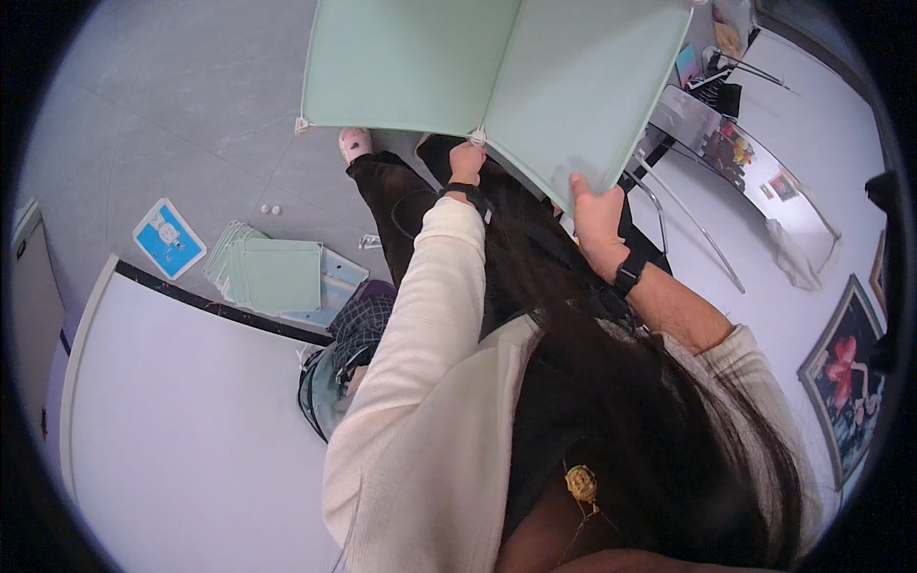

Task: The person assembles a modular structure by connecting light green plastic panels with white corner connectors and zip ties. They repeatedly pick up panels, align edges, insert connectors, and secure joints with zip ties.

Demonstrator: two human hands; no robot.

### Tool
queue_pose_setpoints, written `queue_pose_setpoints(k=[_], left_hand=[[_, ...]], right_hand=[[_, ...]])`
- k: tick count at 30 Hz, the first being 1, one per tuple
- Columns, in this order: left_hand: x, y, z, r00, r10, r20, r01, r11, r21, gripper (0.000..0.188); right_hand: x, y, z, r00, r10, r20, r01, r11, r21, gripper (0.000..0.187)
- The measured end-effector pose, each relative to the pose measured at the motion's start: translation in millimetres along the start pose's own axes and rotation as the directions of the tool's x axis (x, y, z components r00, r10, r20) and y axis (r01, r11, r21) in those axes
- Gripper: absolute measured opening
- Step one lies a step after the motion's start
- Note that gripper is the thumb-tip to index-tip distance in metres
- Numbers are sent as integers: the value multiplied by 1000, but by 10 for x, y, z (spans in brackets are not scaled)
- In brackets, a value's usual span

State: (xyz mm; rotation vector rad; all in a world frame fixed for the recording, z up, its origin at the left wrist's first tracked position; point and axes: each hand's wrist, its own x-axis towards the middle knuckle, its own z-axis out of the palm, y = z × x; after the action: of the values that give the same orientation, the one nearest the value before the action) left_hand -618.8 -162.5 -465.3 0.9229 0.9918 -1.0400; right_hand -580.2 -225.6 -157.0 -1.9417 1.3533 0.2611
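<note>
Two pale green panels meet at an angle at the top of the view, the left panel (pixel 406 62) and the right panel (pixel 583 86). A small white connector (pixel 478 137) joins their near corners at the seam. My left hand (pixel 466 162) is closed at this connector, its fingers pinched just beneath it. My right hand (pixel 600 227) grips the right panel by its near corner, thumb flat on the green face and the other fingers hidden behind. Another white connector (pixel 302 124) sits on the left panel's outer corner.
A fanned stack of green panels (pixel 280 275) lies on the grey floor (pixel 191 86), beside a blue-and-white sheet (pixel 170 239) and two small white pieces (pixel 271 209). A white tabletop (pixel 191 411) stands at left. At right are a mirror (pixel 778 196) and a framed flower picture (pixel 845 382).
</note>
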Motion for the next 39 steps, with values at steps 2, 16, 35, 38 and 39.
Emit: queue_pose_setpoints(k=[2, 16, 35, 38, 39], left_hand=[[6, -13, 5, 1000, 1, 7, -2, 1000, 4, 22], [127, 112, 106, 1000, -1, -29, 2, 1000, 19, 6], [-2285, 2201, 1343, 377, 777, 504, -775, -34, 631, 20], [-2575, 2804, 2122, 45, 642, 766, -634, -574, 518, 28], [-2585, 2971, 2363, 2, 548, 836, -622, -655, 430, 35]], right_hand=[[-7, -22, 1, 1000, 3, -6, -2, 999, 40, 28], [97, 231, 19, 985, -152, -76, 149, 988, -47, 33], [1807, -1206, -601, 747, -646, -154, 651, 666, 363, 61], [1827, -1262, -524, 772, -621, -137, 617, 681, 394, 56], [1821, -1262, -509, 731, -653, -198, 672, 638, 376, 55]])
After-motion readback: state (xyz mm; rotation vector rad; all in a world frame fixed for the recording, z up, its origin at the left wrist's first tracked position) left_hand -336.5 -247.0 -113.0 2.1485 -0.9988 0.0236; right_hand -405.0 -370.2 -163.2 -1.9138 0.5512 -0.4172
